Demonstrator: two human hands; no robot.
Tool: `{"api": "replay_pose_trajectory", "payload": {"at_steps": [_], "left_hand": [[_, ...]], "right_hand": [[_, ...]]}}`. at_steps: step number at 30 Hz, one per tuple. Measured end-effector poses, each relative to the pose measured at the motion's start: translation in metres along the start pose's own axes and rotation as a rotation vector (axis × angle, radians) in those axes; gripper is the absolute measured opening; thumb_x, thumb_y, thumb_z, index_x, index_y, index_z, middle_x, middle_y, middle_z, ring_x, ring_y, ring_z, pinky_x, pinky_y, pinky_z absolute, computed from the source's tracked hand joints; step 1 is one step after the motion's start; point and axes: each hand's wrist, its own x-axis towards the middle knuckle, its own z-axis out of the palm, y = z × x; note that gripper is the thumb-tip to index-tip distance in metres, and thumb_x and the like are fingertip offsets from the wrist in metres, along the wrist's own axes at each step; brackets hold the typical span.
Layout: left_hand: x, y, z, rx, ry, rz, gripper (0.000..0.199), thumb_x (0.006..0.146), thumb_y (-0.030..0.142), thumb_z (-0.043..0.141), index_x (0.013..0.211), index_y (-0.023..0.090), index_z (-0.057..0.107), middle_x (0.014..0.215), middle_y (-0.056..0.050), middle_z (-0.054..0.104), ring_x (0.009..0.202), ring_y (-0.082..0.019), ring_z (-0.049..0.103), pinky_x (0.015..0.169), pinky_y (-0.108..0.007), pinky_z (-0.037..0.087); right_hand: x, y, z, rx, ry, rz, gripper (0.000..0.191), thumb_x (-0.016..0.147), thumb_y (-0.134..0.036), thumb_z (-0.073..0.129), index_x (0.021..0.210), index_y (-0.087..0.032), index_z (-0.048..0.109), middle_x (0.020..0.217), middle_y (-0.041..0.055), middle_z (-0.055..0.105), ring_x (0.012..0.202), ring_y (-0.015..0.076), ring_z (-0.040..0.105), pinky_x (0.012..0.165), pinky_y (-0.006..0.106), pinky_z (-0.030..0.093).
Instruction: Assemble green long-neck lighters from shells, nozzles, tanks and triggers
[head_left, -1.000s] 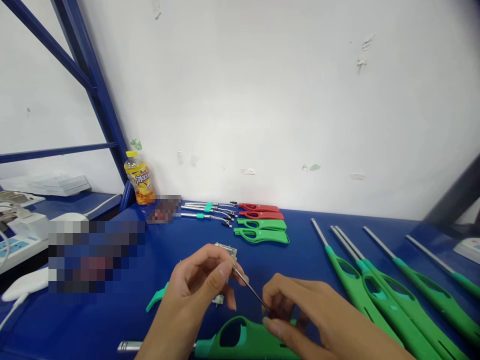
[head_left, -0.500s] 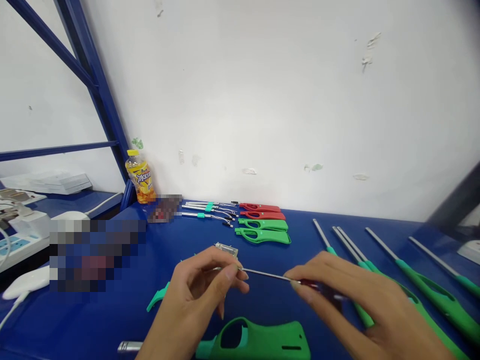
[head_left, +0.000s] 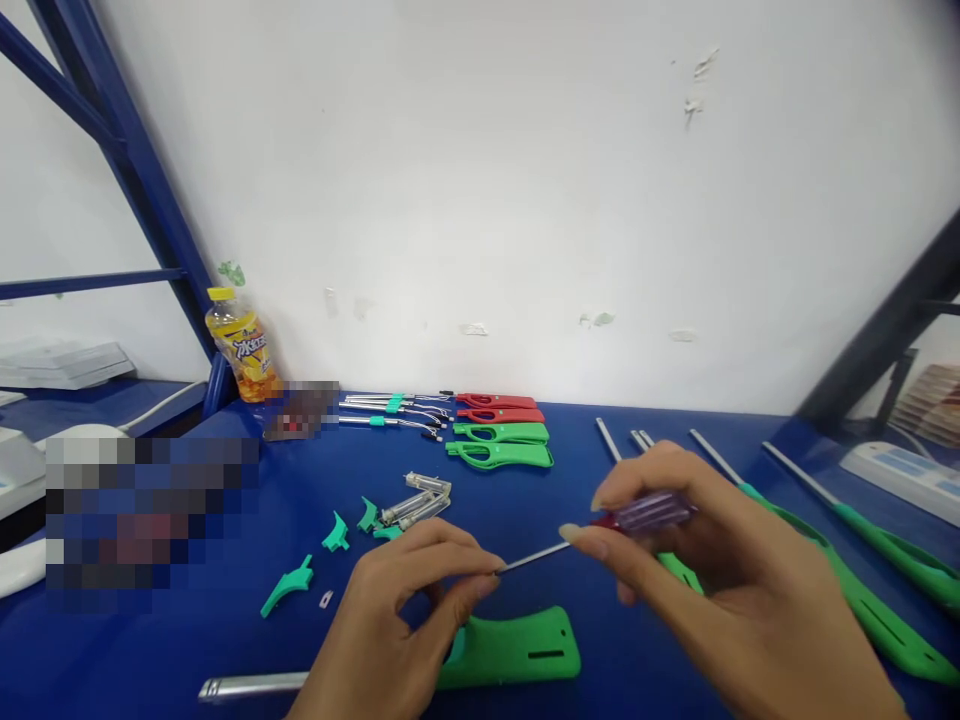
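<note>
My right hand point(head_left: 742, 590) grips a small screwdriver point(head_left: 654, 512) by its purple see-through handle, the thin metal shaft pointing left. At the shaft's tip, thumb and fingertips of my left hand point(head_left: 397, 610) are pinched together; what lies between them is too small to make out. Beneath my left hand a green long-necked lighter point(head_left: 529, 640) lies on the blue table, its metal tube to the left. Left of that hand are several teal triggers point(head_left: 291, 585) and a tiny pale piece point(head_left: 325, 599). Clear fuel tanks point(head_left: 417, 503) lie just beyond.
Several green lighters point(head_left: 892, 555) lie on the right, partly behind my right hand. Toward the wall are red shells point(head_left: 501, 401), green shells point(head_left: 502, 455) and metal tubes with wires point(head_left: 382, 421). A drink bottle point(head_left: 244, 350) stands back left; a power strip point(head_left: 907, 465) sits far right.
My right hand has lifted and turned, so the screwdriver's handle now shows and its shaft slopes down to the left. The view has shifted right, showing more triggers and tanks.
</note>
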Motion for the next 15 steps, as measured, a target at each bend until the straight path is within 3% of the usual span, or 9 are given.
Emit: {"api": "replay_pose_trajectory", "payload": {"at_steps": [4,7,11,15], "left_hand": [[0.000,-0.004,0.005,-0.013,-0.038,0.009,0.015,0.098,0.037,0.074,0.091,0.033,0.087,0.094,-0.003,0.074,0.076,-0.017,0.067,0.066,-0.024,0.052],[-0.001,-0.003,0.007,-0.003,-0.049,-0.006,0.018,0.100,0.037,0.073,0.087,0.031,0.085,0.096,-0.003,0.077,0.080,-0.018,0.070,0.072,-0.025,0.054],[-0.002,-0.003,0.016,-0.018,-0.032,-0.012,0.009,0.096,0.035,0.078,0.096,0.035,0.086,0.093,-0.001,0.079,0.087,-0.021,0.074,0.078,-0.026,0.057],[-0.003,-0.005,0.031,0.024,-0.053,0.030,0.018,0.096,0.033,0.078,0.110,0.040,0.085,0.092,0.001,0.080,0.084,-0.021,0.074,0.078,-0.028,0.057]], "right_hand": [[0.000,-0.005,0.010,0.120,0.100,-0.034,0.016,0.091,-0.033,0.087,0.093,-0.030,0.071,0.084,-0.0040,0.066,0.067,0.0116,0.067,0.057,0.016,0.060],[-0.002,-0.007,0.012,0.092,0.111,-0.079,0.016,0.094,-0.026,0.084,0.103,-0.032,0.073,0.089,-0.0033,0.068,0.073,0.0126,0.068,0.066,0.019,0.062],[-0.003,-0.012,0.007,0.013,0.043,-0.107,0.012,0.105,-0.025,0.066,0.113,-0.033,0.072,0.103,0.0004,0.068,0.075,0.0125,0.068,0.063,0.021,0.060],[-0.003,-0.013,-0.005,-0.043,-0.042,-0.096,0.028,0.113,-0.025,0.050,0.129,-0.040,0.066,0.107,-0.0017,0.065,0.072,0.0084,0.066,0.062,0.018,0.056]]}}
